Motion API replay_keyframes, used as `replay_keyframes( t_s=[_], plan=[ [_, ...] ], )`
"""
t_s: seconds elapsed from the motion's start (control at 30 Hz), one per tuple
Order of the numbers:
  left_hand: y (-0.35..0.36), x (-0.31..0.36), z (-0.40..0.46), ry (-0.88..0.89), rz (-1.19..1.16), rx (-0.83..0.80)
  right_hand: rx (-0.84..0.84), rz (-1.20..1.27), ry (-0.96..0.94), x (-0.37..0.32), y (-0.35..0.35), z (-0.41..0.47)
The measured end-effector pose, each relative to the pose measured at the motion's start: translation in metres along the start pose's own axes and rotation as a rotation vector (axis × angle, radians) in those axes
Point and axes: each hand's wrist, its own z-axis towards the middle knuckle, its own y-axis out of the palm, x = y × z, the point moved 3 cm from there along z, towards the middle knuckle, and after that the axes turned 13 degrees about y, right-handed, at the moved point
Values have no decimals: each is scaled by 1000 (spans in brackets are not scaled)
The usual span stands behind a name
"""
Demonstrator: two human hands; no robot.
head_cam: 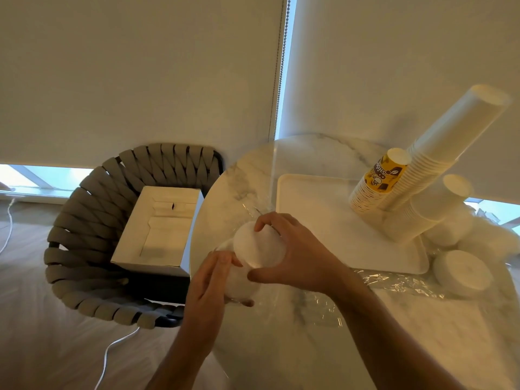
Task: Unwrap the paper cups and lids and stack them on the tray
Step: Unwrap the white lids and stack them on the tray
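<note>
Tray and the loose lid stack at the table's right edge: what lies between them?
In the head view, crumpled clear plastic wrap lies on the marble table between the tray and the lid stack.

- The tabletop [306, 156] is seen as polished, grey-veined marble, glossy under the window light;
- the tray [309, 204] is finished in smooth, matt white;
- the white cups [439, 153] look like matt paper, with ribbed rims; the printed cups [380, 178] carry a slight sheen;
- clear wrap [394, 280] is crinkled, shiny plastic film;
- the chair [84, 220] is woven from thick, matt grey cord;
- the box [160, 220] is plain white card.
</note>
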Motion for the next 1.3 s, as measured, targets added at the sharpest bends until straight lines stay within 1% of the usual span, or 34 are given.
replay_keyframes(
  t_s=[0.07, 0.13, 0.27, 0.37, 0.53, 0.67, 0.83, 1.2, 1.3],
  plan=[
    [-2, 4, -3, 54, 17, 21, 55, 22, 6, 5, -7, 5],
    [-5, 7, -5, 65, 34, 45, 148, 37, 18, 15, -15, 11],
    [-11, 3, -7, 55, 65, 29, 329, 59, 106, 52, -18, 31],
    [-14, 1, -11, 67, 84, 32, 381, -9, 193, 82, -12, 47],
    [-15, -5, -12, 76, 246, 28, 314, -171, 253, 104, 0, 63],
    [-14, -9, -12, 89, 267, 11, 265, -243, 270, 107, 4, 71],
    [-13, -11, -10, 102, 269, -10, 195, -235, 296, 114, 9, 75],
    [-16, -10, -9, 117, 262, -18, 147, -232, 344, 112, 9, 78],
    [-13, -6, -7, 121, 287, -28, 143, -286, 374, 107, 5, 76]
  ],
)
